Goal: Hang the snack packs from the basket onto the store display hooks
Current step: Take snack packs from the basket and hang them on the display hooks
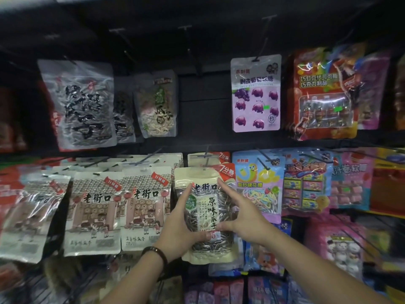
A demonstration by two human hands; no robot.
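A cream sunflower-seed pack (207, 212) with a clear window and a red corner tag is held up at the middle of the lower row. Its top edge sits at a black display hook (206, 157), in front of an identical pack hanging behind. My left hand (183, 224), with a bead bracelet on the wrist, grips the pack's lower left side. On the right side, my right hand (238, 213) holds it, forefinger stretched up along the edge and thumb pressed on the front. The basket is out of view.
Cream seed packs (144, 207) hang close on the left, and a blue candy pack (259, 185) close on the right. In the upper row, a purple grape-candy pack (255, 93) hangs beside bare hooks (188, 44). Pink and blue packs fill the rows below.
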